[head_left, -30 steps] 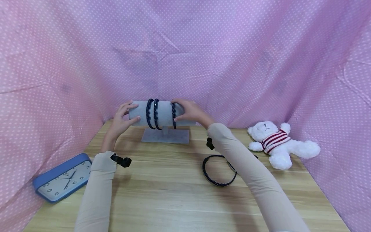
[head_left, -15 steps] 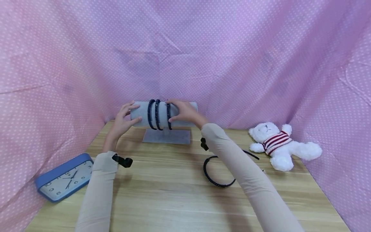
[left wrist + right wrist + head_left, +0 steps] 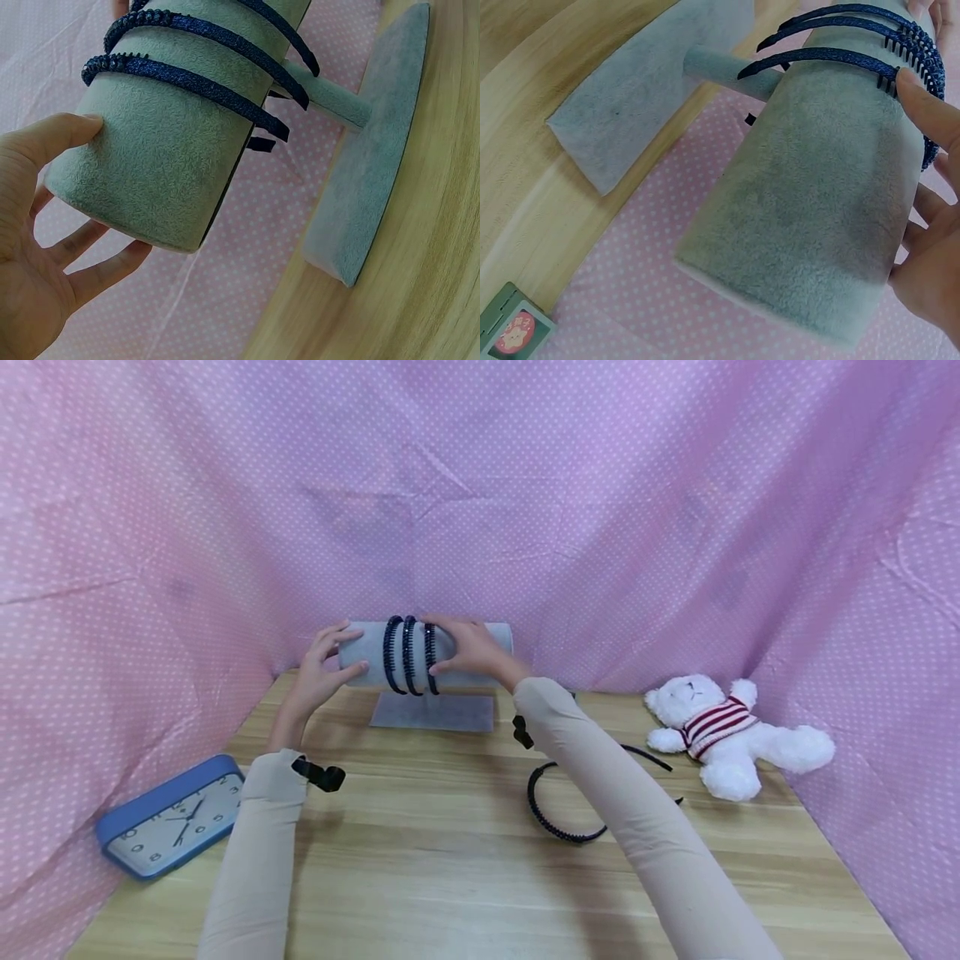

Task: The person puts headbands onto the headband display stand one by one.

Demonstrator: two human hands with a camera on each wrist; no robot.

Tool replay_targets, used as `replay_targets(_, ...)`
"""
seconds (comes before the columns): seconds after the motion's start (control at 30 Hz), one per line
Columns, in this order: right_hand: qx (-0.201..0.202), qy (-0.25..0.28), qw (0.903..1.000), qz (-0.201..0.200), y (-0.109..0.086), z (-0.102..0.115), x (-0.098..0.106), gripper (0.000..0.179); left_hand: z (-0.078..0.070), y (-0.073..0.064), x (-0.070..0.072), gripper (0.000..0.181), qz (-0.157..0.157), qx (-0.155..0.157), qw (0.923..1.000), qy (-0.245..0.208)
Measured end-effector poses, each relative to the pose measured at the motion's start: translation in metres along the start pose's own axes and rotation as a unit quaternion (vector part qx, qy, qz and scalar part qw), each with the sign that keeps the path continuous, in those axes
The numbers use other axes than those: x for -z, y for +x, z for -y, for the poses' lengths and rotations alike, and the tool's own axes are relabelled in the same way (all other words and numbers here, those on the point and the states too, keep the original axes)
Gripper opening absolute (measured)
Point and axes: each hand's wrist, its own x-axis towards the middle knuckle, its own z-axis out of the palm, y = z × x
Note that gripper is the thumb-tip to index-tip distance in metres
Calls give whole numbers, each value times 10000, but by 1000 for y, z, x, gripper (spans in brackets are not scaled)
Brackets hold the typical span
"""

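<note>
A grey plush-covered roll on a T-shaped display stand lies across the back of the table. Three dark blue toothed headbands are on the roll: a left one, a middle one and a right one. My left hand holds the roll's left end, thumb on the near face, as the left wrist view shows on the plush. My right hand pinches the right headband, with its thumb against the toothed band. Its other fingers reach behind the roll, partly hidden.
A loose black headband lies on the wooden table, partly under my right forearm. A white teddy bear lies at right, a blue clock at left. A small green box is beyond the stand's right. Pink dotted cloth surrounds the table.
My right hand has slid the right headband leftward along the roll, closer to the other two. My left hand has stayed on the roll's left end.
</note>
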Motion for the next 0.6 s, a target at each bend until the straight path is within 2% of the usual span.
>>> replay_targets(0.13, 163, 248, 9995, -46, -6, -2, 1, 91, 2, 1, 0, 53, -3, -43, 10000, 17)
replay_targets(0.27, 391, 537, 9978, -28, -21, -5, 8, 89, 19, 9, 0, 54, -96, -127, 9999, 56)
replay_targets(0.4, 688, 536, 9962, 86, -45, -10, 18, 84, 38, 15, 1, 56, -223, -128, 9996, 114)
replay_targets(0.6, 1041, 450, 9934, 186, -95, -27, 27, 76, 42, 17, 0, 57, -261, -120, 9993, 233)
